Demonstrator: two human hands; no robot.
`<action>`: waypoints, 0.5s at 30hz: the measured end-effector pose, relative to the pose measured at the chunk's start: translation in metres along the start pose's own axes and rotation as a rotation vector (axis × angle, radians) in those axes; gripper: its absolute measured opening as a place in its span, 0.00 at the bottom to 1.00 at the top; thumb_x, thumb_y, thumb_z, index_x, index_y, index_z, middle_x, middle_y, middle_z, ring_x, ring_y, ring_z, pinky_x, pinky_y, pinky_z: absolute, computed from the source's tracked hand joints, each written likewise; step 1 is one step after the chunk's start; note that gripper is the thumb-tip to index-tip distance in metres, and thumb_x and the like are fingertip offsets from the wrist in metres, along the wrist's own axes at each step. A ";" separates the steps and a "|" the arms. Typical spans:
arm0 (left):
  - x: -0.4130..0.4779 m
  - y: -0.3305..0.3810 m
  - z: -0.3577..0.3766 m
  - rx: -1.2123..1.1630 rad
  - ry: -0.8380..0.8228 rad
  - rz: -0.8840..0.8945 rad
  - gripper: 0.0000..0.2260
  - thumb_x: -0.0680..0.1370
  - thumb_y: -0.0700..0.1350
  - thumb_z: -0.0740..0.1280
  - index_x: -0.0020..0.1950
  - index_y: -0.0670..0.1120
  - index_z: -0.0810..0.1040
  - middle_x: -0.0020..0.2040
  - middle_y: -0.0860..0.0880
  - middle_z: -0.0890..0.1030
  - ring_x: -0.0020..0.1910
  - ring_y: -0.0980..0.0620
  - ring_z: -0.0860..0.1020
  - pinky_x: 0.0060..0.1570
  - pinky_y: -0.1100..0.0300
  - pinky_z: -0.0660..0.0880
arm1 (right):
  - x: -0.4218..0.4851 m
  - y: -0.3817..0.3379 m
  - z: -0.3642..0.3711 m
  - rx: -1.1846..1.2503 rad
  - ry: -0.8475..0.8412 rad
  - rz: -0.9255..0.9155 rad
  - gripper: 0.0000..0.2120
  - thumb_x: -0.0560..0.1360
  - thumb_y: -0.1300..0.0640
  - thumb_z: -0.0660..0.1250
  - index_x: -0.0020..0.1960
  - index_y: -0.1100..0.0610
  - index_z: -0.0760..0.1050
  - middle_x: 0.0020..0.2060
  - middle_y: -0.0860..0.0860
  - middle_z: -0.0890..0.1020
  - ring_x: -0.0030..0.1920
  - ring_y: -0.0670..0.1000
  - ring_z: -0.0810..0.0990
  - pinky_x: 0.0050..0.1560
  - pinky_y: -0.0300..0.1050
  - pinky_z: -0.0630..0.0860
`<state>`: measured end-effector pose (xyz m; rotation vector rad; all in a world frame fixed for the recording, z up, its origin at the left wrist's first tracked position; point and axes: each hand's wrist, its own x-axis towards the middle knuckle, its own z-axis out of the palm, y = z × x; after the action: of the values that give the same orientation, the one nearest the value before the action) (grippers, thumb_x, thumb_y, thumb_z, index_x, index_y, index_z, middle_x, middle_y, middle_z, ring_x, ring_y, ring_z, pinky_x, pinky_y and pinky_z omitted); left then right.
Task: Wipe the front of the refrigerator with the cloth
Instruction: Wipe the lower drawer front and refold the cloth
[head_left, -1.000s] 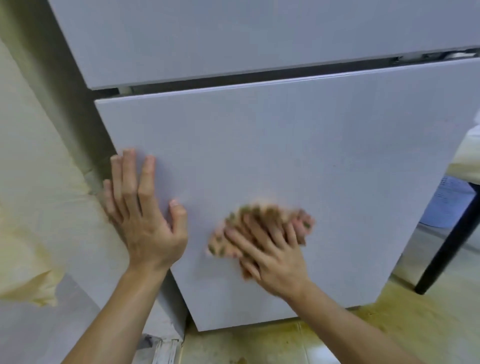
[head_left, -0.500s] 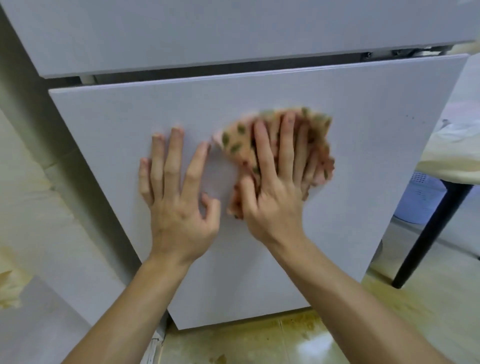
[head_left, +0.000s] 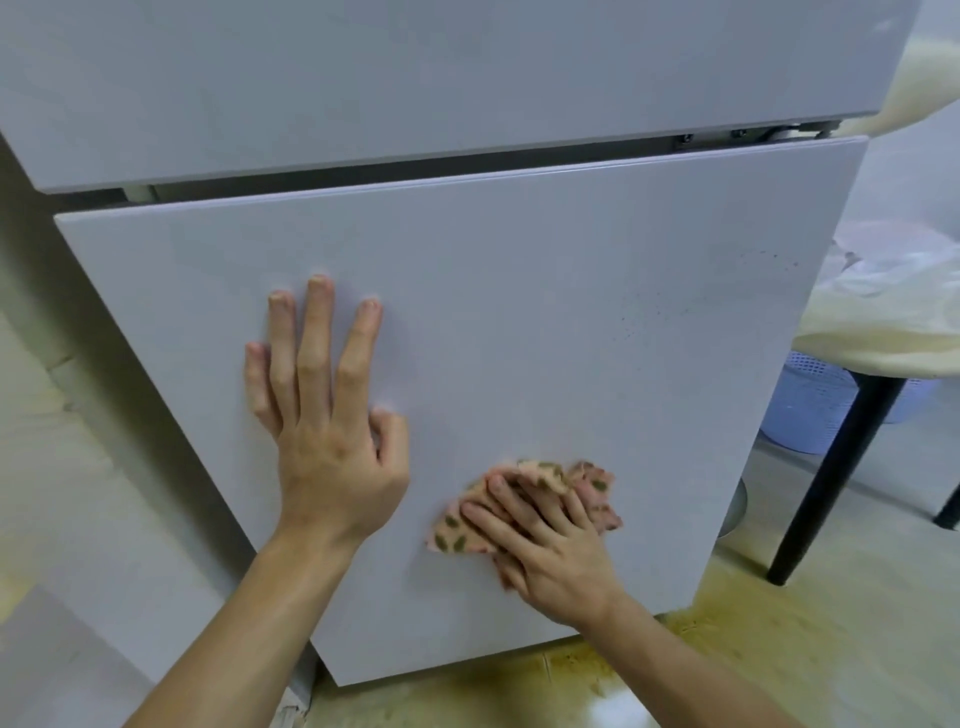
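The grey refrigerator fills the view, its lower door (head_left: 545, 322) under the upper door (head_left: 415, 78), with a dark gap between them. My left hand (head_left: 327, 415) lies flat on the lower door's left half, fingers straight and pointing up. My right hand (head_left: 550, 551) presses a pink cloth with green leaf spots (head_left: 587, 486) against the lower part of the same door, fingers spread over it. Much of the cloth is hidden under the hand. Small dark specks (head_left: 701, 291) dot the door's upper right area.
A table with a black leg (head_left: 831, 467) and a pale cover (head_left: 883, 322) stands right of the refrigerator, a light blue perforated basket (head_left: 810, 405) beneath it. The floor (head_left: 727, 649) below the door is yellow-stained tile. A pale wall (head_left: 47, 467) runs along the left.
My right hand has dragged the cloth from the upper middle of the lower door down to its lower part. My left hand stays flat on the door.
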<state>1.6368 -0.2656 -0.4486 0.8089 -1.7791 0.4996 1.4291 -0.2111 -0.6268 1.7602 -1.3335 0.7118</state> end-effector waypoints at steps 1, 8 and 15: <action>0.000 0.001 0.000 0.014 -0.005 -0.006 0.38 0.71 0.35 0.66 0.82 0.42 0.62 0.84 0.40 0.55 0.84 0.36 0.50 0.81 0.38 0.42 | -0.008 0.005 0.001 -0.004 -0.032 -0.019 0.35 0.81 0.46 0.65 0.85 0.41 0.55 0.85 0.45 0.53 0.85 0.49 0.52 0.81 0.53 0.54; 0.000 0.009 0.000 0.030 -0.049 -0.007 0.40 0.71 0.39 0.68 0.83 0.43 0.59 0.85 0.40 0.52 0.85 0.44 0.43 0.81 0.38 0.41 | 0.009 0.028 -0.019 -0.005 -0.078 -0.097 0.35 0.82 0.50 0.64 0.85 0.41 0.54 0.85 0.42 0.52 0.85 0.48 0.51 0.83 0.53 0.44; 0.009 0.020 0.007 -0.086 0.017 -0.022 0.31 0.78 0.41 0.61 0.82 0.42 0.62 0.84 0.40 0.57 0.84 0.38 0.50 0.81 0.37 0.44 | 0.177 0.027 -0.095 0.230 0.343 0.348 0.27 0.83 0.54 0.58 0.82 0.50 0.63 0.83 0.54 0.61 0.84 0.55 0.53 0.83 0.57 0.45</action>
<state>1.6158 -0.2590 -0.4416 0.7608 -1.7619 0.4118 1.4570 -0.2239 -0.4265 1.4978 -1.3699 1.3422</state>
